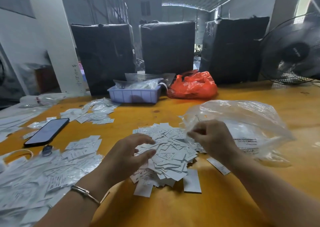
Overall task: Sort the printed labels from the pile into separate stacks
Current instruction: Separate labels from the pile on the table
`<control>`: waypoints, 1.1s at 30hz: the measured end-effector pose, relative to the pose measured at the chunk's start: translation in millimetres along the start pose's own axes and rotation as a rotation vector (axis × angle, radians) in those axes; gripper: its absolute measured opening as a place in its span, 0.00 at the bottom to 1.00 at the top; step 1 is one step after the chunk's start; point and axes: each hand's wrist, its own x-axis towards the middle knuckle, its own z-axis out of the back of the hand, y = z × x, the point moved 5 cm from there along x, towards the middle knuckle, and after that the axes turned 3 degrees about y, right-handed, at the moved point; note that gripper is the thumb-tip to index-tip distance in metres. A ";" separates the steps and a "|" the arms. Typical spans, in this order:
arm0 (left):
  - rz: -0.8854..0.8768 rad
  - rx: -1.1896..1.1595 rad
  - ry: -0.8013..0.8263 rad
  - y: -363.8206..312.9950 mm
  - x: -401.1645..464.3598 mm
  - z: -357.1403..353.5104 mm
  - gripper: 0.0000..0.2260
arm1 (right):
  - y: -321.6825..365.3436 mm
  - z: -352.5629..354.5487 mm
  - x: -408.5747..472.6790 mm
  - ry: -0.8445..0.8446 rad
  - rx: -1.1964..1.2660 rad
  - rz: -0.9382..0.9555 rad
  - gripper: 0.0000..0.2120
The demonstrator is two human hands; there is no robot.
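I see the pile of white printed labels [170,155] heaped loosely at lower centre; smaller stacks [83,147] lie left.

Label pile [170,155] centre on table [225,200]; clear bag [245,128] right; phone [47,131] left; tray [134,94] behind.

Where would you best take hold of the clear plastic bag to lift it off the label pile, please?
Probably by its crumpled near-left edge, where the right hand already pinches the clear plastic bag. Come from the left, over the label pile: there the film bunches into a graspable fold, while the rest billows loosely over the wooden table.
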 end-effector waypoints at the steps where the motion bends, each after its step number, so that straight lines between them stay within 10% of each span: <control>1: -0.008 -0.033 0.007 -1.9 0.0 0.4 0.15 | 11.4 -12.4 -5.1 0.135 0.182 0.001 0.08; 8: 0.018 -0.416 0.152 -18.1 -2.7 -1.7 0.21 | 40.0 -51.0 -28.8 0.560 0.439 0.075 0.08; 13: 0.070 -0.531 0.114 -21.9 -5.1 -0.2 0.04 | 39.4 -46.2 -27.4 0.473 0.650 0.008 0.08; 20: 0.018 -0.280 0.044 -25.1 -3.6 1.5 0.14 | 28.9 -38.0 -22.8 0.284 0.641 -0.070 0.06; 27: -0.165 0.109 0.302 -41.0 -7.1 -26.5 0.21 | 9.6 -29.6 -15.6 0.049 0.653 -0.173 0.08; 33: -0.241 0.171 0.211 -53.5 -4.6 -33.7 0.08 | 5.0 -29.5 -14.6 0.027 0.654 -0.198 0.08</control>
